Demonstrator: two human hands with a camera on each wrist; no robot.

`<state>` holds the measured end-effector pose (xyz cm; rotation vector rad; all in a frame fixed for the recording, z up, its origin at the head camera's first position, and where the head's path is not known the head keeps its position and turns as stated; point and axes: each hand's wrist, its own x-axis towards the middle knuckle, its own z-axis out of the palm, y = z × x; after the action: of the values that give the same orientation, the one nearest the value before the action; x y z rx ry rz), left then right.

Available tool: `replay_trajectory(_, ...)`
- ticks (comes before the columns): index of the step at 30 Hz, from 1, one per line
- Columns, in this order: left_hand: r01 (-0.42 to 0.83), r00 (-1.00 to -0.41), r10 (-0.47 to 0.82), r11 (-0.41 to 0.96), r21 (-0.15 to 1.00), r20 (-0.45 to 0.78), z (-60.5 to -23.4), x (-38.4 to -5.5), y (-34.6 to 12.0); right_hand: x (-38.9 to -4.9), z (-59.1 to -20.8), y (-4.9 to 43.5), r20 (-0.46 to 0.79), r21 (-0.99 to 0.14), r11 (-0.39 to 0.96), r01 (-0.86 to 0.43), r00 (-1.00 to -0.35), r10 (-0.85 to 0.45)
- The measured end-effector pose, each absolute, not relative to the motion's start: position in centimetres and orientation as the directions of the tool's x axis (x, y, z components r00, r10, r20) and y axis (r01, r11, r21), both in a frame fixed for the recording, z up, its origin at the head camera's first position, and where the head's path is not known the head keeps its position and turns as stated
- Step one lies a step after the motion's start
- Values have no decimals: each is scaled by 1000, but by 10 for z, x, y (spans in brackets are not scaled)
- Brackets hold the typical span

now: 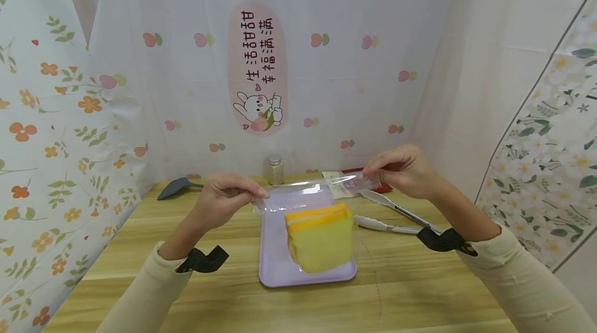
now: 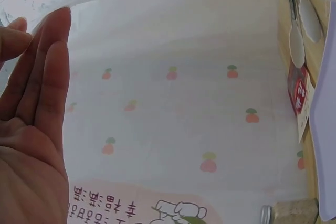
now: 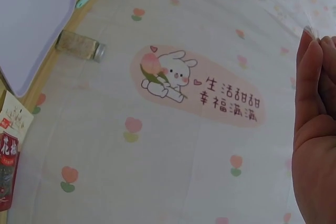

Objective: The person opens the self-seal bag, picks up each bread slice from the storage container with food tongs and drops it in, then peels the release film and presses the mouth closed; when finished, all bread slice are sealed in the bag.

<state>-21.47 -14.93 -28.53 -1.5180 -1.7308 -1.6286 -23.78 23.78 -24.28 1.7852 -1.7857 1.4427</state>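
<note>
A clear plastic bag [image 1: 300, 189] is stretched by its top edge between the two hands. My left hand [image 1: 226, 197] pinches its left corner between thumb and fingertips, and my right hand [image 1: 402, 171] pinches the right corner, held a little higher. Below that edge, a yellow sandwich [image 1: 324, 242] with orange layers appears to hang inside the bag. Behind it lies a pale purple tray [image 1: 274, 263], partly covered. Both wrist views show the left hand [image 2: 39, 87] and the right hand [image 3: 315, 114] with fingertips together; film runs from each.
Metal tongs with white tips [image 1: 373, 223] lie right of the tray. Behind are a red and cream packet [image 1: 333, 182] and a glass jar [image 1: 275, 171] with a metal lid. A dark grey spatula [image 1: 176, 187] rests at the back left. Patterned curtains [image 1: 186, 89] enclose the wooden table [image 1: 219, 297].
</note>
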Motion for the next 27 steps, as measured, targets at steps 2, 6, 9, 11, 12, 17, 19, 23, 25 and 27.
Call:
replay_trajectory(2, 828, -378, 473, -213, 519, 796, -284, -215, -149, -239, -242, 239, 744, -465, -242, -852, -229, -627)
replay_trajectory(6, 839, -357, 491, -206, 504, 795, -282, -216, -149, -239, -241, 239, 740, -450, -203, -870, -236, -629)
replay_trajectory(9, 851, -350, 496, -187, 491, 795, -281, -216, -149, -238, -240, 239, 736, -431, -172, -886, -235, -635)
replay_trajectory(11, 856, -349, 498, -175, 486, 794, -280, -216, -148, -237, -240, 239, 736, -428, -156, -890, -243, -632)
replay_trajectory(12, 859, -347, 497, -171, 482, 795, -280, -216, -148, -237, -240, 239, 737, -427, -149, -892, -248, -628)
replay_trajectory(17, 871, -359, 490, -130, 474, 794, -278, -217, -148, -238, -241, 241, 737, -406, -86, -910, -270, -620)
replay_trajectory(19, 876, -370, 490, -100, 472, 790, -278, -218, -148, -238, -241, 242, 736, -392, -64, -918, -272, -620)
replay_trajectory(23, 869, -390, 490, -84, 488, 780, -276, -217, -147, -238, -241, 243, 740, -352, -5, -936, -275, -614)
replay_trajectory(25, 857, -402, 487, -98, 506, 776, -276, -216, -146, -238, -241, 243, 735, -340, 29, -940, -285, -615)
replay_trajectory(27, 850, -413, 484, -99, 518, 771, -275, -216, -145, -238, -241, 243, 728, -336, 59, -940, -299, -617)
